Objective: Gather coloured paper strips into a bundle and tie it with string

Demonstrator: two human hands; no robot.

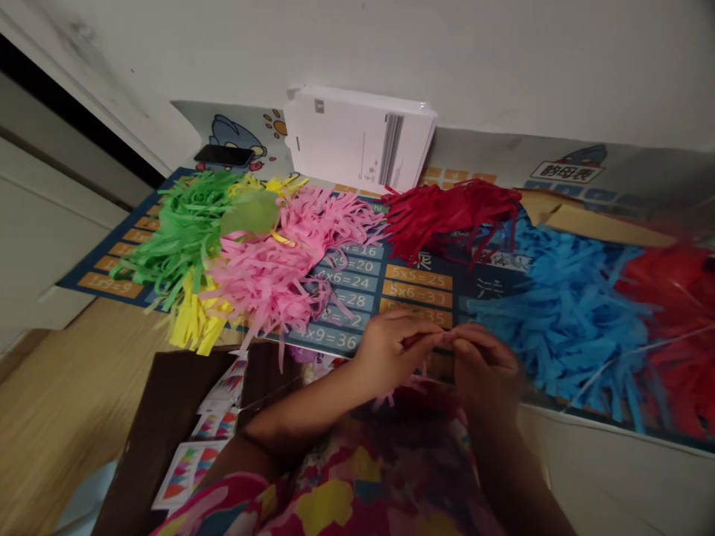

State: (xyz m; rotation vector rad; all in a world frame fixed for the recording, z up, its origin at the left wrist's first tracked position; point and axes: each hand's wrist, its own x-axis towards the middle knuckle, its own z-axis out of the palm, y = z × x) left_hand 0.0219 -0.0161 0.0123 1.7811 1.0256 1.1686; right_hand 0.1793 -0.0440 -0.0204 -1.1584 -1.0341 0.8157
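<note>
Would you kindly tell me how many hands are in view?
2: the left hand, right of the pink fringe pile, and the right hand, beside it, next to the blue fringe pile.

Looks like a home, judging by the light wood-grain floor [50, 372], plain white wall [503, 67] and dark-blue oblong sheet [366, 294] printed with times tables.

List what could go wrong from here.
The pink strip pinched between the left hand and right hand might tear or slip. The thin white string across the blue fringe could tangle in it. The white package, leaning against the wall, might slide forward.
</note>
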